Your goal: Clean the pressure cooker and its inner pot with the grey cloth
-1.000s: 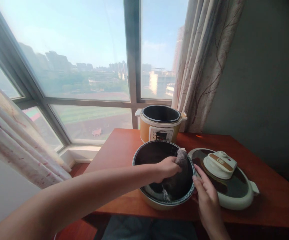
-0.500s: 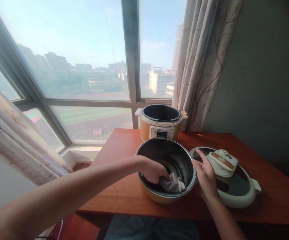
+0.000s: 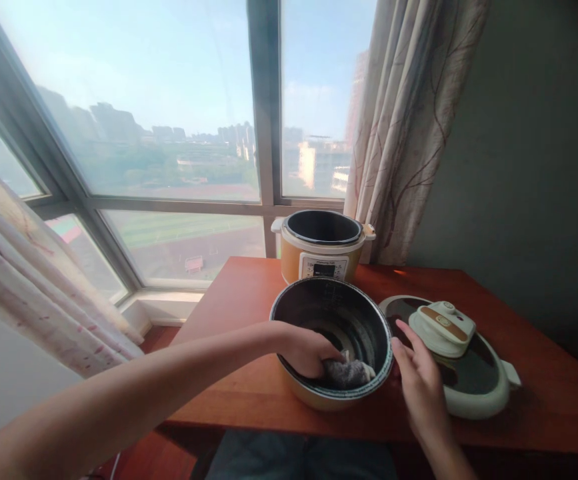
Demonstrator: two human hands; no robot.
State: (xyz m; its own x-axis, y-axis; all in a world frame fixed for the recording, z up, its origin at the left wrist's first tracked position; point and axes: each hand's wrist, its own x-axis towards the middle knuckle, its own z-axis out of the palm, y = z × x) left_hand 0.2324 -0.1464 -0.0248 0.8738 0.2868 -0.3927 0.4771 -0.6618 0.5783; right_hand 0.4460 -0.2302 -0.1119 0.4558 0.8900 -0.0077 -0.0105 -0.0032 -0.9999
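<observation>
A dark-lined inner pot (image 3: 286, 307) with a speckled pale rim stands near the table's front edge, its mouth leaning toward me. My left hand (image 3: 309, 353) reaches inside, fingers closed around a bunched grey cloth (image 3: 349, 373) against the lower inner wall. At the pot's right side is my right hand (image 3: 421, 373). Its thumb is against the rim and the index finger stretches upward, while the other fingers are partly hidden along the outer wall. Just behind the pot sits the electric pressure cooker body (image 3: 296, 257), without its lid.
The cooker lid (image 3: 489, 400), with a pale rim and a cream-and-brown top, lies on the right of the wooden table (image 3: 239, 287). Large windows (image 3: 169, 100) rise behind, with curtains (image 3: 403, 133) at both sides. A grey wall is at right.
My left hand has shifted slightly down and right inside the pot with the cloth. My right hand has slid a little right and down along the rim.
</observation>
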